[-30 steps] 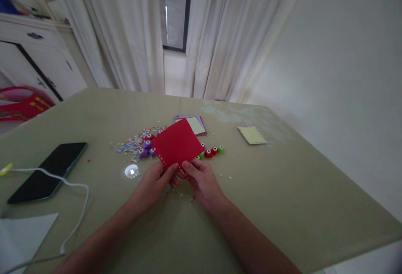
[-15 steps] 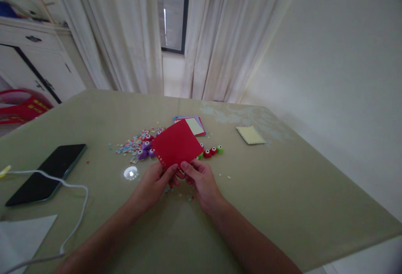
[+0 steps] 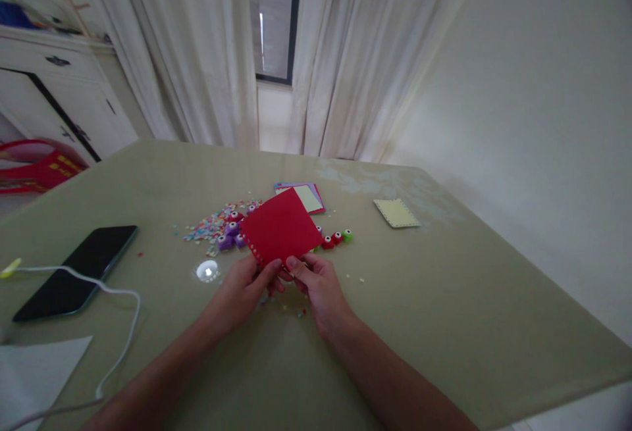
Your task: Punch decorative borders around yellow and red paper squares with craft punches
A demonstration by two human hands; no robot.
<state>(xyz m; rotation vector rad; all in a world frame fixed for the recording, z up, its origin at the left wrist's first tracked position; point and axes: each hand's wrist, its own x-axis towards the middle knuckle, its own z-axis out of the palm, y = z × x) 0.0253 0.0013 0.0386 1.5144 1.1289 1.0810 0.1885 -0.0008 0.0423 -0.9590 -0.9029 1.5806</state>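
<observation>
A square red sheet of paper (image 3: 281, 224) is held up over the table, its near corner pinched between my two hands. A row of small holes runs along its lower left edge. My left hand (image 3: 244, 286) is closed on the corner from the left. From the right, my right hand (image 3: 318, 286) is closed on it too, thumb on top. The fingers under the sheet are partly hidden. Behind the sheet lie small purple figures with eyes (image 3: 227, 240) and small red ones (image 3: 332, 240), partly covered by it.
Paper bits (image 3: 207, 228) lie scattered behind my left hand. A stack of coloured squares (image 3: 311, 197) sits farther back, a pale yellow square with marked edges (image 3: 396, 212) to its right. On the left are a black tablet (image 3: 79, 276), a white cable (image 3: 133, 319) and white paper (image 3: 39, 375).
My hands keep the same hold on the red sheet. The whole view has shifted very slightly; nothing else has visibly moved.
</observation>
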